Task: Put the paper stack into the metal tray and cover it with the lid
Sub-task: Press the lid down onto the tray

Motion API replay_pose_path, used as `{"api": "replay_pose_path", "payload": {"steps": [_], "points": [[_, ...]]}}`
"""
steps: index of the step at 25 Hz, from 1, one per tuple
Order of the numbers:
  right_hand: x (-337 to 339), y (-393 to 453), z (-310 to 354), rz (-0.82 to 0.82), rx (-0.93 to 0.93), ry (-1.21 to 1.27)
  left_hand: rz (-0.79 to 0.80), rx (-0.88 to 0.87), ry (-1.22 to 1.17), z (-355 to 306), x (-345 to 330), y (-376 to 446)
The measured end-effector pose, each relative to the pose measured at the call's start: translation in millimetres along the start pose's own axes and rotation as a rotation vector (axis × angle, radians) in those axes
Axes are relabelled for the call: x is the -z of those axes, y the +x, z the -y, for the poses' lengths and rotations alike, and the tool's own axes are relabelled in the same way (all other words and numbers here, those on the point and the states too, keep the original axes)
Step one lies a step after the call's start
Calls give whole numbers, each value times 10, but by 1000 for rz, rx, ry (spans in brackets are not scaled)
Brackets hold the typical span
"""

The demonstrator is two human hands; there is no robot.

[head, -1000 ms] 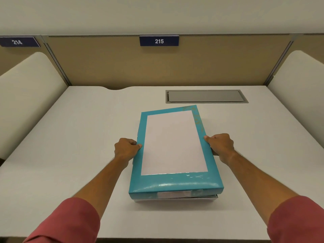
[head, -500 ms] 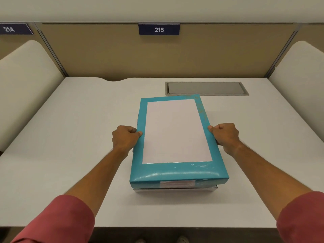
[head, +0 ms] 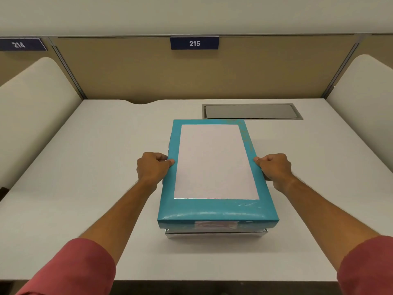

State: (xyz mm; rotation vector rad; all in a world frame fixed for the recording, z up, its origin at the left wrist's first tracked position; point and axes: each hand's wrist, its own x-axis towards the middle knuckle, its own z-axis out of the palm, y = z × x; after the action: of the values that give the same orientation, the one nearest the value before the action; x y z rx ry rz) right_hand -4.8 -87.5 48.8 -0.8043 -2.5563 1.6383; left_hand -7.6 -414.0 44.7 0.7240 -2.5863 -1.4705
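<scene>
A teal lid with a white rectangular panel on top sits over the metal tray, whose shiny front edge shows just beneath it. My left hand grips the lid's left edge and my right hand grips its right edge, thumbs on top. The lid lies nearly square with the desk. The paper stack is hidden from view under the lid.
The white desk is walled by a tan back partition labelled 215 and cream side dividers. A grey recessed cable hatch lies just behind the lid. The desk's front edge runs near my sleeves.
The lid has been turned from a slight tilt to lie straight over the tray, and both hands moved with it. The camera view shifted a little.
</scene>
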Motion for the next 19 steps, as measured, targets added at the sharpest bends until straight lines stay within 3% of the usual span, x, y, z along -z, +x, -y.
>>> {"api": "replay_pose_path", "payload": {"steps": [19], "points": [[-120, -9, -222, 16, -39, -83, 45, 66, 9, 140, -136, -52]]}}
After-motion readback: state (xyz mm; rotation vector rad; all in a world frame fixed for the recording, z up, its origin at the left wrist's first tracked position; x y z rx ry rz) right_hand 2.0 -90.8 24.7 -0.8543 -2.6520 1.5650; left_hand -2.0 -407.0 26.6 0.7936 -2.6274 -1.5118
